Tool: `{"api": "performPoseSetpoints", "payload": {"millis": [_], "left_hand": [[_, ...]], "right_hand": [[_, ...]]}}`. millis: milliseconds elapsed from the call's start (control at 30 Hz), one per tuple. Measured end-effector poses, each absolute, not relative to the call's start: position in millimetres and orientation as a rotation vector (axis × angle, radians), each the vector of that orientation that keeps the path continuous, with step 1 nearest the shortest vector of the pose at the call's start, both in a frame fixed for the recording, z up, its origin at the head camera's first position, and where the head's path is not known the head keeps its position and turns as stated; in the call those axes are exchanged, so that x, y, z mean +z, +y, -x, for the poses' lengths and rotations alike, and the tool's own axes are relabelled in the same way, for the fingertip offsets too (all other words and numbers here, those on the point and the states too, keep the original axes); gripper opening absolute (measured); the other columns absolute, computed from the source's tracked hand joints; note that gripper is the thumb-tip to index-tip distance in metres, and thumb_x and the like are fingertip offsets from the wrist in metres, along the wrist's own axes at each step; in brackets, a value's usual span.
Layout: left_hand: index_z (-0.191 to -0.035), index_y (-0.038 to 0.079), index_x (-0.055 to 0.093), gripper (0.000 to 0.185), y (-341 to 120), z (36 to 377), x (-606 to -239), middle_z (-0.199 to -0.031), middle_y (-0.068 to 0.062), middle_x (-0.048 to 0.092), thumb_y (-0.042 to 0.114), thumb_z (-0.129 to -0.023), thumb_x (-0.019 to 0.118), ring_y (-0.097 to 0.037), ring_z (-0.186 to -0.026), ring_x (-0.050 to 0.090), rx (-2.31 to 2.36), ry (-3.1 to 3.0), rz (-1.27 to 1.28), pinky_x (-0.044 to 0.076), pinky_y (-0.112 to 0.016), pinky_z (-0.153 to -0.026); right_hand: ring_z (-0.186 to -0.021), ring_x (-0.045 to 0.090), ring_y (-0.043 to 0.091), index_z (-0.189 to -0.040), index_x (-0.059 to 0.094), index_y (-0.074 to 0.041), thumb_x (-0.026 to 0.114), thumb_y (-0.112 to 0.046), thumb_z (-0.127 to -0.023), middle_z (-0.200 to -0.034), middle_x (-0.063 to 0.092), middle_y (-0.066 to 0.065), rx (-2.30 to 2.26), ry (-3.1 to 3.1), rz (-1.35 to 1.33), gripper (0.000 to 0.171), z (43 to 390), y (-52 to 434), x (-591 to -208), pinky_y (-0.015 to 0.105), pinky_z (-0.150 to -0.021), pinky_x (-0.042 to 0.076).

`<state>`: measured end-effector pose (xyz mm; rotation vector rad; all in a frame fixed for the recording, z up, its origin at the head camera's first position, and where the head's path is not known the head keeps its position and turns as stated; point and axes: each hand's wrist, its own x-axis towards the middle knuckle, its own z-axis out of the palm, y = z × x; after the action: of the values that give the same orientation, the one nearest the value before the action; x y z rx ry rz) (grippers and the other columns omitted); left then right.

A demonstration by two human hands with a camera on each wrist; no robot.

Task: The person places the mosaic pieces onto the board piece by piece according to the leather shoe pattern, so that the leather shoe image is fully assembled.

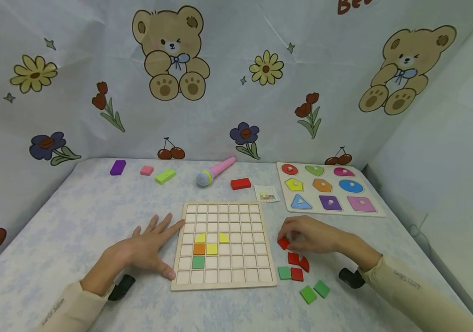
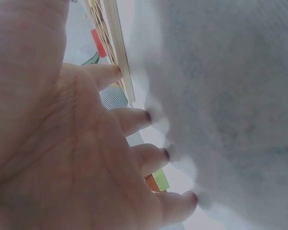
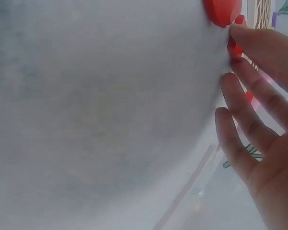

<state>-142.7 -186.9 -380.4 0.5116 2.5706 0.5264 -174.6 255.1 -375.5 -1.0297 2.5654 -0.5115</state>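
Observation:
A wooden grid board (image 1: 236, 263) lies on the table, bearing an orange square tile (image 1: 199, 249), a yellow square tile (image 1: 212, 249), a green square tile (image 1: 198, 262) and two yellow curved pieces (image 1: 224, 238). At its left edge my left hand (image 1: 149, 246) rests with fingers spread, index fingertip and thumb tip at the frame. To the right of the board, my right hand (image 1: 309, 233) pinches a red tile (image 1: 283, 243) between thumb and index finger, low over the table. That red tile (image 3: 234, 45) also shows between those fingertips in the right wrist view.
Loose red (image 1: 297, 275) and green tiles (image 1: 308, 294) lie right of the board. Behind it are a small pattern card (image 1: 266, 194), a red block (image 1: 240, 184), a toy microphone (image 1: 215, 171), and a green block (image 1: 165, 176). A shape puzzle (image 1: 331, 209) sits back right.

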Motion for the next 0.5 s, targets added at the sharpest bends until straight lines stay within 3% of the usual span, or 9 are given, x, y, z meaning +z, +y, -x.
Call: {"api": "performPoseSetpoints", "payload": {"millis": [200,500], "left_hand": [[-0.162,0.021,0.014,0.13,-187.4,141.8,-377.4,-0.167,-0.023,-0.002,0.058,-0.062,0.088,-0.056,-0.149,-0.007,0.525,2.57,-0.516,-0.001,-0.082,-0.105],[-0.162,0.016,0.016,0.122,-191.6,142.3,-374.3,-0.166,-0.027,0.0,0.058,-0.07,0.085,-0.057,-0.148,-0.01,0.636,2.523,-0.59,-0.002,-0.085,-0.102]], "right_hand": [[-0.082,0.058,0.006,-0.111,0.073,-0.022,0.077,-0.026,-0.088,-0.1,0.066,-0.012,-0.397,2.672,0.996,0.024,177.6,229.5,-368.2,0.021,-0.071,0.052],[-0.083,0.058,0.006,-0.114,0.072,-0.021,0.074,-0.035,-0.091,-0.102,0.064,-0.013,-0.437,2.601,1.09,0.027,177.1,182.2,-368.2,0.02,-0.071,0.05]]}}
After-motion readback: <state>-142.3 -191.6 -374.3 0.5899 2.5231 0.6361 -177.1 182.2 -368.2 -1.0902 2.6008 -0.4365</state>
